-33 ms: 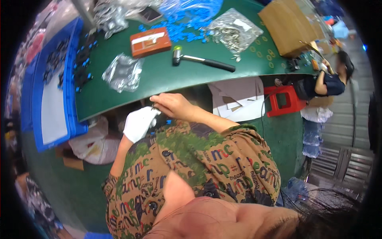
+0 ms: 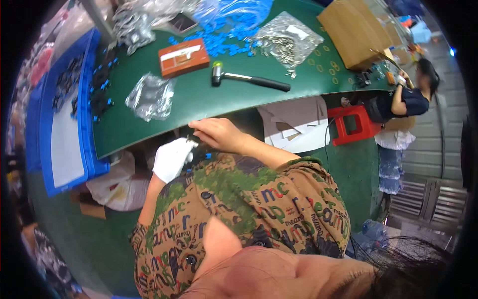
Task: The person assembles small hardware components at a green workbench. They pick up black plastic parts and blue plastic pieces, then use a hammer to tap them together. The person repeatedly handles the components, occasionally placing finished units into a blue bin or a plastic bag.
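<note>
In front of my chest, just off the table's near edge, my two hands are close together. My left hand (image 2: 172, 158), in a white glove, is closed with its fingertips pinched around a small thin dark piece, too small to name. My right hand (image 2: 219, 133) is bare, its fingers bent and pressed together right beside that piece; whatever is in them is hidden. Small blue and black parts (image 2: 208, 156) show below the hands, by my patterned shirt. On the green table (image 2: 194, 102) beyond lie a hammer (image 2: 251, 79) with a black grip and a crumpled clear bag (image 2: 151, 97).
A blue bin (image 2: 88, 149) with black parts stands left. Farther back are an orange-red box (image 2: 184, 57), loose blue pieces (image 2: 219, 35), a bag of metal parts (image 2: 286, 47), a phone (image 2: 182, 22) and a carton (image 2: 351, 35). Right are a red stool (image 2: 366, 127) and another person (image 2: 411, 97).
The view has shifted slightly. My gloved left fingertips have drawn a little away from my right fingers; the right hand keeps nearly the same pose.
</note>
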### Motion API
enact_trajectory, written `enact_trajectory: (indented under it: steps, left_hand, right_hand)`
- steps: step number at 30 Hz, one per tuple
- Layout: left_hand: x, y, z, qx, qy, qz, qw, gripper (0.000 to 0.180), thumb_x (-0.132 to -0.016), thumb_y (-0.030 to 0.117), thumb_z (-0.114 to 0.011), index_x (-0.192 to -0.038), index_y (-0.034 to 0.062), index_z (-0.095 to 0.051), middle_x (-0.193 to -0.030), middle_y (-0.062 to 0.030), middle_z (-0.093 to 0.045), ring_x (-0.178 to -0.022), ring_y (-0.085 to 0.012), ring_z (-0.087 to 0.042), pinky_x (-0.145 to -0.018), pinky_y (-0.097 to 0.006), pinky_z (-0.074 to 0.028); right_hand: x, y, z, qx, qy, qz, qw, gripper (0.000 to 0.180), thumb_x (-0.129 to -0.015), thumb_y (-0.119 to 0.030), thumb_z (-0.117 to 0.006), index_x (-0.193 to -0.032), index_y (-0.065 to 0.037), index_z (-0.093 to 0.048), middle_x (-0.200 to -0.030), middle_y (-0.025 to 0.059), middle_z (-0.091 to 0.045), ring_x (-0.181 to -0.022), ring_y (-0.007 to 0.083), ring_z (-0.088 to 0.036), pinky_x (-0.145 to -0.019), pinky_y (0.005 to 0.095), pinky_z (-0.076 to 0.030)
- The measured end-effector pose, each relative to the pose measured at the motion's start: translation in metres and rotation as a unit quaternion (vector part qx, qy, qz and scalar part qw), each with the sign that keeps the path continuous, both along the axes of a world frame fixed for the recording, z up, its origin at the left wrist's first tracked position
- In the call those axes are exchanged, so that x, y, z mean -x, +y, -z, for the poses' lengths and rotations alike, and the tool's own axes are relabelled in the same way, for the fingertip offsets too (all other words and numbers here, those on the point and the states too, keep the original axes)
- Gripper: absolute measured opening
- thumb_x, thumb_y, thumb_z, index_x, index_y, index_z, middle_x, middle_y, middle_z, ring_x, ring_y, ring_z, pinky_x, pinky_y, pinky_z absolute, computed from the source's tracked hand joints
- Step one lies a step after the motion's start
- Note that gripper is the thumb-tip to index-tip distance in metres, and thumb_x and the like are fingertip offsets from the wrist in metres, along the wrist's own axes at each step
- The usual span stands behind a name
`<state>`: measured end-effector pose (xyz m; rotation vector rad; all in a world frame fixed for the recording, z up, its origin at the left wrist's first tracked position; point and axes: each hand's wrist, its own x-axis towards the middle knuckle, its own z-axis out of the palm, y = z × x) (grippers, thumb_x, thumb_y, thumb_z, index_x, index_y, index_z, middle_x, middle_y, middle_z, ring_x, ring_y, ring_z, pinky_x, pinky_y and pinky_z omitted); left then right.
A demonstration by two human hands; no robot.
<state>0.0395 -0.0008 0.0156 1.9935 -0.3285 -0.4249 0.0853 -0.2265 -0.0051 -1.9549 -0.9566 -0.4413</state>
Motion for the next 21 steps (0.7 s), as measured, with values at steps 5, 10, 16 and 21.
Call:
enact_trajectory:
  steps: [5, 10, 16, 21]
  left_hand:
    - [-0.001, 0.006, 0.009, -0.016, -0.067, 0.018, 0.997, 0.026, -0.105, 0.023, -0.056, -0.104, 0.0055, -0.075, -0.070, 0.0004, -0.065, -0.060, -0.0053, -0.057, -0.057, -0.023, -0.046]
    - [-0.006, 0.000, 0.003, -0.056, -0.129, 0.076, 0.987, 0.024, -0.102, 0.018, -0.050, -0.104, 0.0075, -0.071, -0.074, -0.0050, -0.066, -0.065, -0.0186, -0.065, -0.064, -0.031, -0.053]
    - [0.000, 0.001, 0.003, 0.005, -0.047, 0.026, 0.999, 0.025, -0.103, 0.023, -0.055, -0.105, 0.0061, -0.074, -0.071, -0.0017, -0.066, -0.061, -0.0099, -0.060, -0.058, -0.025, -0.048]
    - [0.001, 0.008, 0.015, -0.001, -0.120, 0.038, 0.992, 0.027, -0.104, 0.025, -0.057, -0.104, 0.0053, -0.076, -0.070, -0.0002, -0.066, -0.059, -0.0056, -0.057, -0.055, -0.022, -0.045]
  right_hand:
    - [-0.056, -0.084, -0.053, 0.061, 0.001, 0.181, 0.982, 0.020, -0.092, -0.009, -0.070, -0.111, -0.007, -0.070, -0.097, 0.0151, -0.072, -0.084, 0.0345, -0.069, -0.072, 0.0393, -0.056]
    - [-0.132, -0.161, -0.053, 0.160, 0.140, 0.344, 0.914, 0.029, -0.097, -0.034, -0.062, -0.105, -0.009, -0.073, -0.101, 0.0152, -0.073, -0.094, 0.0373, -0.070, -0.083, 0.0472, -0.054]
    - [-0.174, -0.195, -0.041, 0.300, 0.183, 0.391, 0.851, 0.033, -0.100, -0.037, -0.054, -0.104, -0.011, -0.073, -0.104, 0.0178, -0.073, -0.101, 0.0389, -0.069, -0.088, 0.0516, -0.053]
    - [-0.181, -0.195, -0.032, 0.299, 0.145, 0.384, 0.861, 0.028, -0.098, -0.029, -0.053, -0.109, -0.013, -0.073, -0.106, 0.0161, -0.073, -0.103, 0.0371, -0.069, -0.089, 0.0514, -0.054]
